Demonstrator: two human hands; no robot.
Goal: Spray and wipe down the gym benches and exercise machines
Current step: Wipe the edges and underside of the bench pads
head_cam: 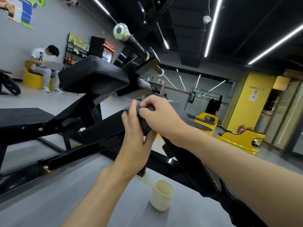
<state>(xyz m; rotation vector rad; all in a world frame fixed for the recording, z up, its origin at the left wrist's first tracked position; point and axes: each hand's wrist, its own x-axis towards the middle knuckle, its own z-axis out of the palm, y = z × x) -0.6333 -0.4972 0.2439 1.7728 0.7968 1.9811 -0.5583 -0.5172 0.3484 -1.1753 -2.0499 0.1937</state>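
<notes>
Fingers [133, 106] of the left hand [136, 128] are curling round a crumpled dark grey cloth [145, 126] at centre frame, while the right hand [157, 112] is pinching its upper edge. Behind them, the black padded exercise machine [93, 79] is filling the left and middle. The bunched cloth may be slipping from so small a pinch. A careless step risks tipping the cream plastic cup [162, 194] standing at lower centre.

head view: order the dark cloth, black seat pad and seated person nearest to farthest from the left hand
1. dark cloth, held in the left hand itself
2. black seat pad, ahead and up to the left
3. seated person, far left in the background
</notes>
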